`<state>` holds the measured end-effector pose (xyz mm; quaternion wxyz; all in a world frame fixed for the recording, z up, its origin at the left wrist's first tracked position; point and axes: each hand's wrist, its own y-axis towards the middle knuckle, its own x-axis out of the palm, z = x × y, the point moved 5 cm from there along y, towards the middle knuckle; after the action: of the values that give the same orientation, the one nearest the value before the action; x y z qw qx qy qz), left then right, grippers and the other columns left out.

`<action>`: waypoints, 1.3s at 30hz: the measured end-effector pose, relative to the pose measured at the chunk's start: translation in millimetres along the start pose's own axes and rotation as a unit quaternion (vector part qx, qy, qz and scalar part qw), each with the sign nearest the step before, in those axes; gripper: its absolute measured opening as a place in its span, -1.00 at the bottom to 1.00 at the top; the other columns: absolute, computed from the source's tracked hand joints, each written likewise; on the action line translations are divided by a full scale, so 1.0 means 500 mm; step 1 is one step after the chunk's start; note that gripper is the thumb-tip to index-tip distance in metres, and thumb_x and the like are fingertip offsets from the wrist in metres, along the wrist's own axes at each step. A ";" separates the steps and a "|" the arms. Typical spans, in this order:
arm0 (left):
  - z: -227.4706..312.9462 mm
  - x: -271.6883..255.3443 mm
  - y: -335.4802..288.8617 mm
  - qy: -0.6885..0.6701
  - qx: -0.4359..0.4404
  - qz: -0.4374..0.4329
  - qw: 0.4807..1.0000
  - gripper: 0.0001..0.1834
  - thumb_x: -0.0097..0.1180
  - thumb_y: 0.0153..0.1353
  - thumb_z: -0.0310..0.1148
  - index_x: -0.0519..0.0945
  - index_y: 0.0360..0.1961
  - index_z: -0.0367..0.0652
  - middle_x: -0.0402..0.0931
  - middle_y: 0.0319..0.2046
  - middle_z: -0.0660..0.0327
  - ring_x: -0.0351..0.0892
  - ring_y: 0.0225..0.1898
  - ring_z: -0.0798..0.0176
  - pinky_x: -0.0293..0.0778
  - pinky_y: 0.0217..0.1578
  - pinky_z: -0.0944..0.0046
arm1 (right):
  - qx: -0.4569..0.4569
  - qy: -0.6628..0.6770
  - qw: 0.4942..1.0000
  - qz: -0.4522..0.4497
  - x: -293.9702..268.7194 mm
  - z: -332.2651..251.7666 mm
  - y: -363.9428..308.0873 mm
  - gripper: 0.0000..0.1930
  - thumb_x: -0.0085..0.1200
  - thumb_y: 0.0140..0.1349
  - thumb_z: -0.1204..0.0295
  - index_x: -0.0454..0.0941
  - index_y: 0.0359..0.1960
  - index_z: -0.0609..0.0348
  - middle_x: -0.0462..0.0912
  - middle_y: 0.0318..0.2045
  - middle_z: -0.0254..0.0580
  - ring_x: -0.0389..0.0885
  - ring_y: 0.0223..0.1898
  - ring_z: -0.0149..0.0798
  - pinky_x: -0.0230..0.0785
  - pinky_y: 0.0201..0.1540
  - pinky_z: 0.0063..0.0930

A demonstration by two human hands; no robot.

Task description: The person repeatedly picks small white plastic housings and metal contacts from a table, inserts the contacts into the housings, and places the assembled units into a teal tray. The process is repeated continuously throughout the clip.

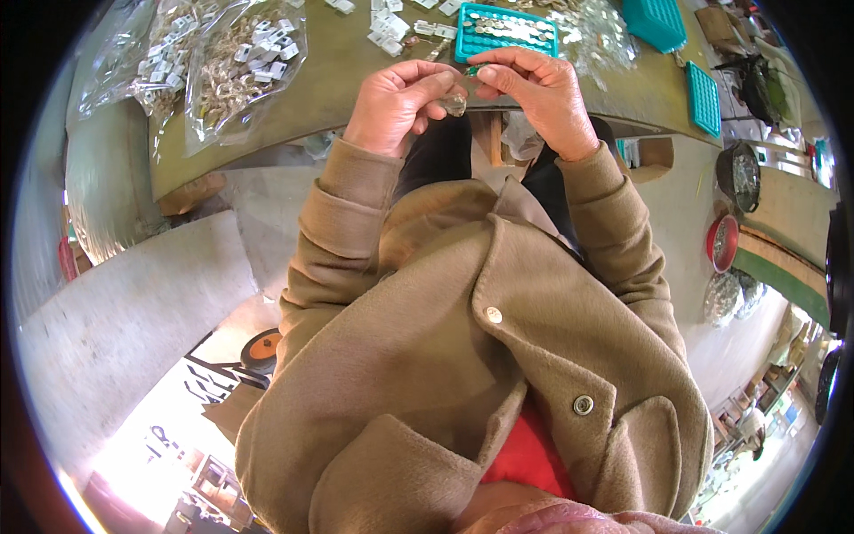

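Both my hands are raised close together just above the table's near edge. The thumb and fingers of my left hand (396, 105) are pinched together. A small shiny, brownish translucent piece (455, 105) hangs at its fingertips, too small to name for sure. My right hand (544, 96) pinches a tiny green piece (478, 69) between thumb and forefinger; its kind cannot be made out. Just beyond the hands lies a teal plastic tray (507, 55) with rows of small round pale pieces in it.
White tags (387, 31) lie on the table (329, 84). Clear plastic bags (249, 71) of tagged, chain-like pieces are at the left. Loose shiny pieces (596, 36) lie right of the tray. A teal basket (656, 22) and another teal tray (703, 98) stand farther right. A red bowl (722, 243) is at the right.
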<state>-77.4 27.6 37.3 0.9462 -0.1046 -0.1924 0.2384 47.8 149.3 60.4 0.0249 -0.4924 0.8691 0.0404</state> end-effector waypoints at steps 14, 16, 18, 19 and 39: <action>-0.037 0.088 0.003 -0.141 -0.123 -0.052 0.981 -0.85 0.14 0.28 -0.35 0.58 -0.29 -0.23 0.29 -0.69 0.48 0.09 -0.73 0.62 0.01 -0.75 0.60 | -0.027 0.076 0.996 0.040 -0.053 0.021 -0.041 -0.80 0.14 0.28 0.47 0.64 -0.10 0.25 0.69 -0.27 -0.34 0.60 -0.20 -0.52 0.47 -0.08 -0.63; -0.041 0.089 0.004 -0.174 -0.148 -0.054 0.972 -0.86 0.14 0.27 -0.36 0.57 -0.29 -0.22 0.27 -0.70 0.48 0.07 -0.74 0.61 0.00 -0.75 0.59 | -0.036 0.045 0.998 0.018 -0.057 0.014 -0.046 -0.80 0.11 0.30 0.51 0.62 -0.08 0.29 0.67 -0.27 -0.33 0.59 -0.21 -0.52 0.47 -0.09 -0.62; -0.046 0.088 0.006 -0.180 -0.168 -0.051 0.968 -0.86 0.14 0.27 -0.36 0.56 -0.28 -0.22 0.26 -0.70 0.47 0.06 -0.75 0.60 0.01 -0.76 0.59 | -0.045 -0.001 0.999 0.008 -0.064 0.007 -0.047 -0.80 0.10 0.30 0.54 0.61 -0.07 0.31 0.66 -0.27 -0.33 0.58 -0.22 -0.52 0.46 -0.10 -0.63; -0.046 0.089 0.007 -0.181 -0.171 -0.059 0.967 -0.86 0.14 0.27 -0.36 0.56 -0.28 -0.22 0.27 -0.70 0.47 0.07 -0.75 0.60 0.02 -0.75 0.59 | -0.052 -0.030 0.998 0.008 -0.068 0.003 -0.047 -0.79 0.11 0.29 0.55 0.60 -0.07 0.32 0.66 -0.27 -0.33 0.58 -0.22 -0.52 0.46 -0.11 -0.63; -0.058 0.093 0.024 0.062 0.140 0.057 0.987 -0.94 0.21 0.16 -0.53 0.61 -0.34 -0.27 0.55 -0.46 0.38 0.42 -0.47 0.60 0.36 -0.45 0.54 | 0.130 0.360 0.921 0.066 -0.015 0.087 -0.044 -0.95 0.13 0.28 0.51 0.51 -0.28 0.14 0.55 -0.38 -0.40 0.52 -0.43 -0.54 0.47 -0.34 -0.64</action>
<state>-32.6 58.0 22.3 0.9464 0.0034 -0.0923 0.3095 70.8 148.4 16.8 -0.2284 -0.4073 0.8477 -0.2517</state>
